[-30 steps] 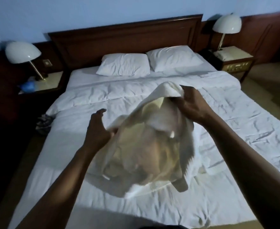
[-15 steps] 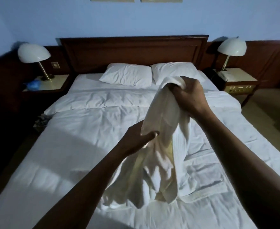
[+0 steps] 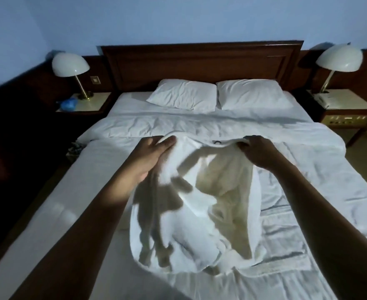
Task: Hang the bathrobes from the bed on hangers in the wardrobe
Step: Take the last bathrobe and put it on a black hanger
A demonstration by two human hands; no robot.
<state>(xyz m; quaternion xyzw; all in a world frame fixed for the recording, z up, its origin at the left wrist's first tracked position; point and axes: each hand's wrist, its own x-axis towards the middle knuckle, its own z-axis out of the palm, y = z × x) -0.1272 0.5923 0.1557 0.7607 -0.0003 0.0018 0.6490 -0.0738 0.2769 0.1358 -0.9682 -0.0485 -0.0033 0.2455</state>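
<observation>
A white bathrobe [image 3: 199, 213] hangs spread between my two hands above the white bed [image 3: 91, 191]. My left hand [image 3: 154, 152] holds its upper left edge, fingers laid along the cloth with the thumb behind. My right hand [image 3: 258, 150] grips the upper right edge by the collar, where a small hanging loop [image 3: 217, 143] shows. The robe's lower part bunches on the sheet, and more white cloth [image 3: 286, 263] lies flat beneath it on the right. No hanger or wardrobe is in view.
Two pillows [image 3: 182, 96] lie at the dark wooden headboard [image 3: 199, 63]. A bedside table [image 3: 85, 105] with a dome lamp [image 3: 70, 66] and a blue object [image 3: 68, 103] stands left. Another lamp [image 3: 338, 58] and table [image 3: 347, 105] stand right. Floor runs along both bed sides.
My hands have moved apart and spread the robe wide; half a second ago the robe hung bunched from my raised right hand. The view has tilted up toward the headboard.
</observation>
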